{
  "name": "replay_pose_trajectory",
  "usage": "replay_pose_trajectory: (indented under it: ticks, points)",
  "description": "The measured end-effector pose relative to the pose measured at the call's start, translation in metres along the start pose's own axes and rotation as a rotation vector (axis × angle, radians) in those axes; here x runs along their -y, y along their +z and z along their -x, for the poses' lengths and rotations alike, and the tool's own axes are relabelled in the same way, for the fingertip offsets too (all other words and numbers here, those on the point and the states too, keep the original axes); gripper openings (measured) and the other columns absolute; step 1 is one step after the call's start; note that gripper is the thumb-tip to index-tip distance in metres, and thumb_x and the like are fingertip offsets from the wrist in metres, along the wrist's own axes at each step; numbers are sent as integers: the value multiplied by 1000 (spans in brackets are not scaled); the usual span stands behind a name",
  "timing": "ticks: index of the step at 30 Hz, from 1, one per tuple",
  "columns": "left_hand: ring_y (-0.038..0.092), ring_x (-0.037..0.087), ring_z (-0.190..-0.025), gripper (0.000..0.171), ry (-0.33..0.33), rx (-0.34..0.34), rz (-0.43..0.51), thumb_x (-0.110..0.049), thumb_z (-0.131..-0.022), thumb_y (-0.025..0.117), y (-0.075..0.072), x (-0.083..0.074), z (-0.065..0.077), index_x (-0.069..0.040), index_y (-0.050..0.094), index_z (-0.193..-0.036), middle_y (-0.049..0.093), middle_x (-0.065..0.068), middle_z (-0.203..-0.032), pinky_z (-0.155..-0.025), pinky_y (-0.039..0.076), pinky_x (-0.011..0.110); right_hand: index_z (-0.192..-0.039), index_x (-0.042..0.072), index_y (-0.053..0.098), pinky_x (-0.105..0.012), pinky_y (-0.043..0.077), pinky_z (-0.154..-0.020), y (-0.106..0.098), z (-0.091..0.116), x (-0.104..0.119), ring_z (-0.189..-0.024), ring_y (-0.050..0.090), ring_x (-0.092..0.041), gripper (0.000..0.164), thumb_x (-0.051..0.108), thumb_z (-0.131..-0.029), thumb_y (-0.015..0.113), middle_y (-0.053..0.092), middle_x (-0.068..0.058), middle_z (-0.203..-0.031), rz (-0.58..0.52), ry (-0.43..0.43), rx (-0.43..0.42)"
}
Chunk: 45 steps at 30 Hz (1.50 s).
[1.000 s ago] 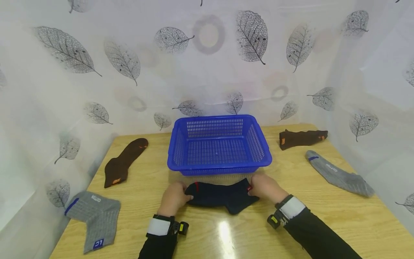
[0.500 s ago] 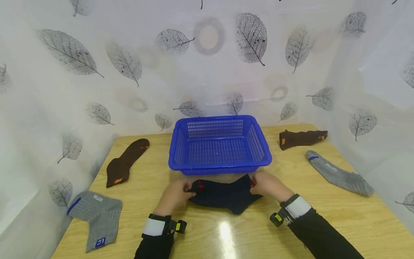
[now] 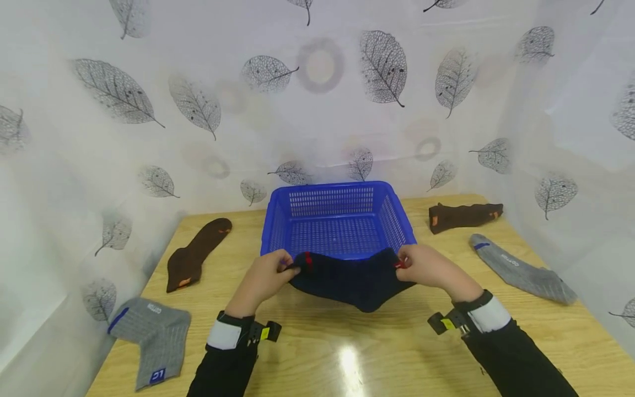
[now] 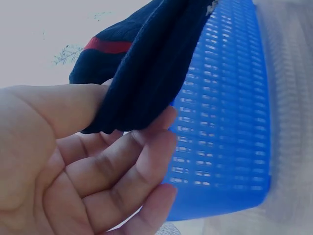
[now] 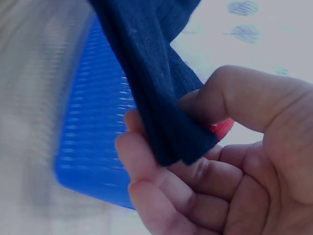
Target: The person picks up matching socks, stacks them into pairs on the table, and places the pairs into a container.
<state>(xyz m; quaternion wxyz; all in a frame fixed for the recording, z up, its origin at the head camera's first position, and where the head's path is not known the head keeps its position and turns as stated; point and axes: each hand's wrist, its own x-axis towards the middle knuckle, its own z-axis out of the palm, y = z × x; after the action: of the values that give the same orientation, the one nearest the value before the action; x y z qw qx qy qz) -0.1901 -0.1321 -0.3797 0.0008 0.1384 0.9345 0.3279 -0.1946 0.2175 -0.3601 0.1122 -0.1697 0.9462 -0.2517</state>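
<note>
A dark navy sock (image 3: 354,281) with red marks hangs stretched between both hands, raised off the table in front of the blue basket (image 3: 337,235). My left hand (image 3: 263,278) pinches its left end, by the red stripe, between thumb and fingers. At the other end, my right hand (image 3: 431,267) pinches the cuff beside a red patch. Each wrist view shows the navy sock (image 4: 146,68) gripped under the thumb, with the basket's slotted wall (image 5: 95,122) behind it. In the head view the sock covers part of the basket's front rim.
On the left of the wooden table (image 3: 307,353) lie a brown sock (image 3: 195,256) and a grey sock (image 3: 159,336). Another brown sock (image 3: 463,216) and another grey sock (image 3: 521,270) lie on the right. A leaf-patterned white sheet (image 3: 317,121) hangs behind and at the sides.
Both hands have lifted the navy sock from the table, up and toward the basket. It sags in the middle. The other socks and the basket have stayed in place.
</note>
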Motion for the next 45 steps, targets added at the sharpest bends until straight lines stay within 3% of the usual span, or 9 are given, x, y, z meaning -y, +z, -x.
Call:
replay_pose_trajectory:
  ticks: [9,16,21,25,28,33,39,42,45]
  points:
    - [51,15,-63,19,-29,-59,50,-17,-95,73,-16,-8,-37,-2,65,-102,58,4,-77,-59,42,29,-82,6,51,-30,35,-56,-33,-26,3,-58,42,-14,16,12,-81,66,45,0,-67,35,-9,-101]
    - [66,24,-79,27,-113,-139,196,-25,-99,68,-20,-14,-85,-1,65,-109,73,14,-95,-68,48,31,-88,2,57,-33,55,-62,-54,-59,5,-68,64,-18,16,16,-90,64,64,-11,-86,-62,117,-92]
    - [68,33,-96,36,-154,-225,244,-27,-99,66,-19,-16,-114,4,66,-117,72,22,-110,-84,54,43,-83,1,56,-33,60,-66,-65,-84,11,-72,63,-19,18,14,-92,65,62,-9,-85,-140,155,-139]
    - [67,33,-98,38,-249,-235,244,-30,-99,65,-9,-6,-128,3,67,-118,71,20,-112,-89,52,44,-80,3,60,-29,56,-66,-59,-101,10,-74,60,-18,20,16,-90,70,59,-5,-81,-126,176,-157]
    - [68,28,-91,37,-315,-215,271,-29,-100,65,5,7,-139,3,68,-119,72,19,-110,-84,53,39,-76,3,62,-30,49,-67,-49,-115,6,-73,55,-19,22,18,-88,74,59,-2,-77,-82,187,-167]
    - [59,24,-75,31,-346,-200,270,-25,-100,63,21,21,-158,5,65,-103,67,17,-95,-71,48,35,-60,9,58,-28,42,-62,-37,-143,-4,-60,47,-14,32,16,-85,76,51,4,-59,-133,227,-187]
    - [70,36,-107,40,-421,-173,369,-22,-101,63,20,29,-172,6,64,-129,62,25,-134,-88,59,41,-57,12,52,-24,38,-50,-24,-167,-16,-46,41,-10,36,12,-83,78,42,5,-50,-206,286,-187]
    - [76,30,-85,36,-441,-143,383,-22,-101,63,20,37,-176,6,67,-124,68,25,-121,-75,62,34,-68,7,57,-23,39,-46,-17,-172,-22,-44,43,-9,26,12,-85,77,45,3,-52,-254,362,-150]
    - [69,18,-57,32,-455,-116,402,-21,-100,63,20,43,-178,7,70,-115,72,19,-93,-61,59,28,-76,4,60,-21,40,-44,-13,-175,-25,-42,44,-8,21,13,-88,75,47,3,-52,-266,398,-107]
